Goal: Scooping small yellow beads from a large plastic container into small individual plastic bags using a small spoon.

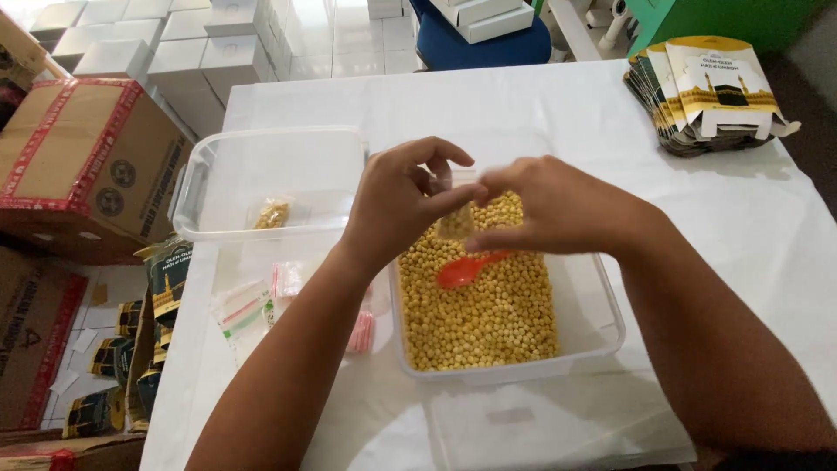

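My left hand [397, 201] and my right hand [558, 205] meet above a clear plastic tub [602, 336] full of small yellow chickpeas [488, 314]. Together they pinch a small clear bag [455, 218] holding a few of the chickpeas, the fingers of both hands at its top edge. A red plastic spoon [466, 269] lies on the chickpeas just below the bag. To the left stands a second clear tub [218, 179] with one filled little bag [272, 214] inside it.
Empty zip bags [253, 305] lie on the white table [488, 100] left of the full tub. A stack of printed flat cartons [711, 96] sits at the far right. Cardboard boxes [83, 153] and white boxes [192, 44] stand off the left edge. A clear lid [558, 427] lies nearest me.
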